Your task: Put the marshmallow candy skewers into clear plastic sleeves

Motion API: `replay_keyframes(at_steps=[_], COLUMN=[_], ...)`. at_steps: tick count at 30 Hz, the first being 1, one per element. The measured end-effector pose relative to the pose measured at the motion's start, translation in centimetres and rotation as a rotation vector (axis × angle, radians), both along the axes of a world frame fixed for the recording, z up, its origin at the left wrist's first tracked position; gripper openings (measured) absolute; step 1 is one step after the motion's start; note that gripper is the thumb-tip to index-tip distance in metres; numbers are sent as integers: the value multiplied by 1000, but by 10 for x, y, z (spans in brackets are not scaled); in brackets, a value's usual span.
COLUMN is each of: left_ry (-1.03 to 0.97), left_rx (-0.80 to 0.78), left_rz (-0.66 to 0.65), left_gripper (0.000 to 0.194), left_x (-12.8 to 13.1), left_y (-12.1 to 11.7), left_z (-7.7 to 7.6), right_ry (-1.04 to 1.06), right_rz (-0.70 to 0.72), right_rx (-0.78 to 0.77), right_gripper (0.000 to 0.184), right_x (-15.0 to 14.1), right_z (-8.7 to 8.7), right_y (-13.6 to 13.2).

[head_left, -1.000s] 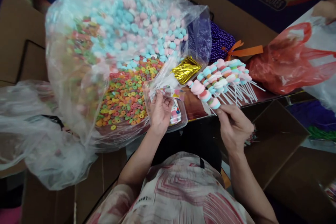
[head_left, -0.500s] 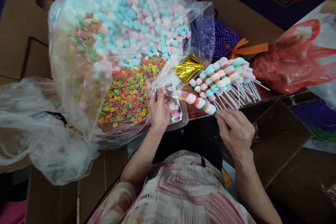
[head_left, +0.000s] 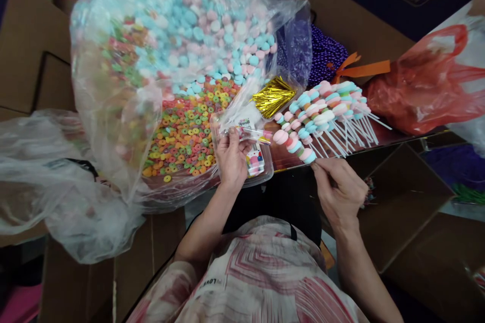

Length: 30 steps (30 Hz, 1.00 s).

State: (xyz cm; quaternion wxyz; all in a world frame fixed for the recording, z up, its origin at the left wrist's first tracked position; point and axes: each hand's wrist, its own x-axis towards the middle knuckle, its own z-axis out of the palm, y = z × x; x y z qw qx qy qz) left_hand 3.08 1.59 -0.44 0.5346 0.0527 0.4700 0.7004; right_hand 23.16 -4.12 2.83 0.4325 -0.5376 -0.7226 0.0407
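1. The right hand pinches the bare end of a candy skewer between thumb and fingertips – fingers closed on the stick, so the pink, blue and white pieces stay clear of the grip.
2. The skewer lies nearly level, its top pointing at the mouth of a small clear sleeve, just short of it.
3. The left hand is closed on that sleeve, fingers curled round its near end, holding it level with the mouth facing the skewer.
4. The sleeve hangs over a clear plastic tub with more printed sleeves inside.
5. A pile of finished skewers rests just beyond the right hand, sticks fanned towards the person – easy to pick by the end.
6. Gold twist ties lie beside the pile; the big clear bag of loose ring and marshmallow sweets sits to the left.
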Motion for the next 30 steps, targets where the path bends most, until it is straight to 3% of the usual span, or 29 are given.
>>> replay_keyframes(at_steps=[10, 19, 30], left_ry=[-5, 73, 123], left_rx=[-44, 27, 35], left_rz=[12, 61, 85], left_gripper=[44, 37, 38], left_x=[5, 3, 6], left_y=[-1, -2, -4], left_z=[0, -1, 0], right_ry=[-322, -164, -60], right_rz=[-91, 34, 47], right_rx=[196, 50, -53], right_gripper=[22, 21, 16], right_x=[2, 4, 3], right_z=[-13, -12, -10], right_y=[-9, -12, -12])
